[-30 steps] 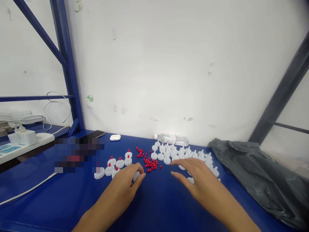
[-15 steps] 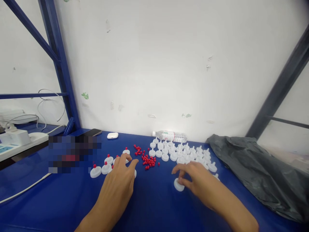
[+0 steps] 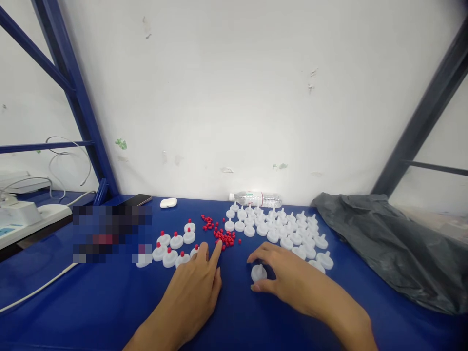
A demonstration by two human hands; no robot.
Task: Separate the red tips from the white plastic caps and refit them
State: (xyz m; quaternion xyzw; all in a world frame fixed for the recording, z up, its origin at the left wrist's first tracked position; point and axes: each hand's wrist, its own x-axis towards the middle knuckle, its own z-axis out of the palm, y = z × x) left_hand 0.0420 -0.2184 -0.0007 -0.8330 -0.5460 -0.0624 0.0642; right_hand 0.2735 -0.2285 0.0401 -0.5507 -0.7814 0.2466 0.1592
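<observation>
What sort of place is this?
Likely a small-parts workbench, perhaps in a workshop: clustered white spouted lids, loose red caps, and a blue tabletop against a scuffed wall.

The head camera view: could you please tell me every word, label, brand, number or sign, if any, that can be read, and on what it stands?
No text can be read.
Bottle: the label has green and red marks, too small and blurred to read.
Red caps and white lids: no lettering discernible.

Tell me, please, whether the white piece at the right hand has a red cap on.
It's uncapped: the white piece by the right hand shows a bare white spout.
</observation>
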